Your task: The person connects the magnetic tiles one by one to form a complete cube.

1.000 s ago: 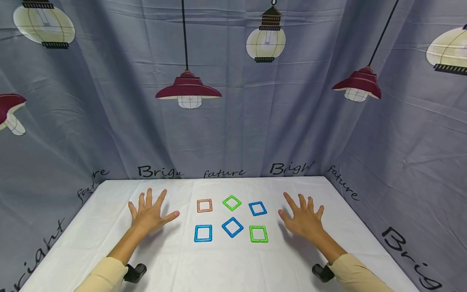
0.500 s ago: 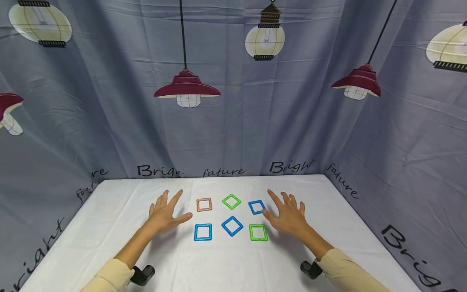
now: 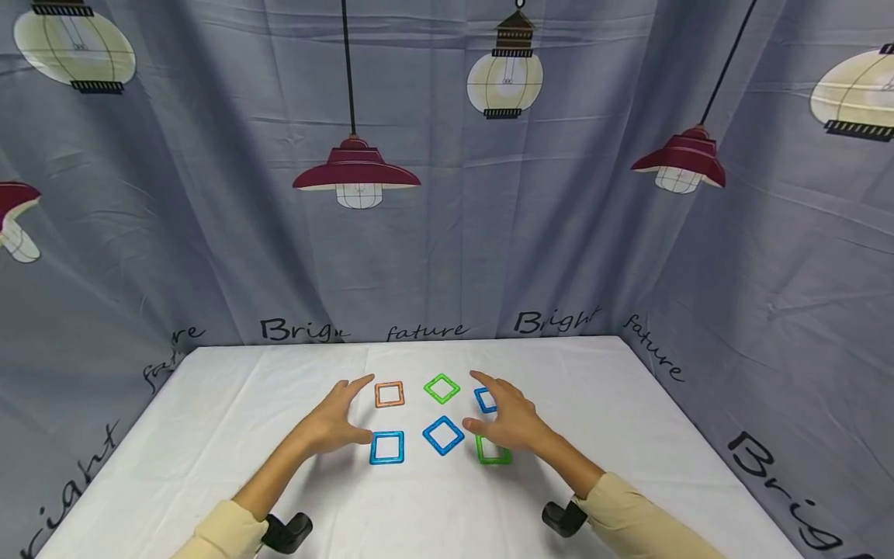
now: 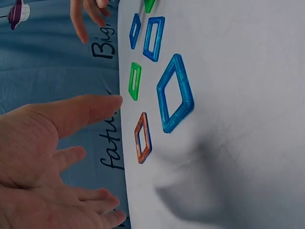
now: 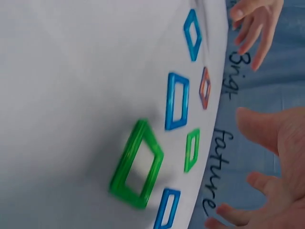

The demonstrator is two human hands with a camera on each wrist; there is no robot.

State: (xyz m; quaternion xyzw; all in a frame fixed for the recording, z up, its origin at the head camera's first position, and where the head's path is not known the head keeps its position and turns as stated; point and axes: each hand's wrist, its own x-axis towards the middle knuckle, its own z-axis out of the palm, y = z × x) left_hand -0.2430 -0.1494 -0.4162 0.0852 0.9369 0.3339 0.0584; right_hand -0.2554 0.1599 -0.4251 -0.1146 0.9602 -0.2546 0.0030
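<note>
Square plastic frames lie flat in two rows on a white tablecloth. The back row has an orange frame (image 3: 389, 383), a green frame (image 3: 442, 376) and a blue frame (image 3: 479, 400). In front are a blue frame (image 3: 387, 461), a turned blue frame (image 3: 443, 419) and a green frame (image 3: 494, 461). My left hand (image 3: 331, 423), thumb and fingers spread, hovers beside the left-hand frames and holds nothing. Over the right-hand pair hovers my right hand (image 3: 511, 418), also spread and holding nothing; it partly covers both. Both wrist views show the hands apart from the frames.
A grey-blue curtain (image 3: 440, 256) printed with lamps and lettering surrounds the white-covered table (image 3: 433, 512) at the back and sides. A black wrist device (image 3: 288, 533) sits under the left sleeve, and another black device (image 3: 564, 519) under the right.
Both hands have moved inward from the sides toward the frames. My right hand now covers part of the right-hand blue and green frames. The frames lie as before.
</note>
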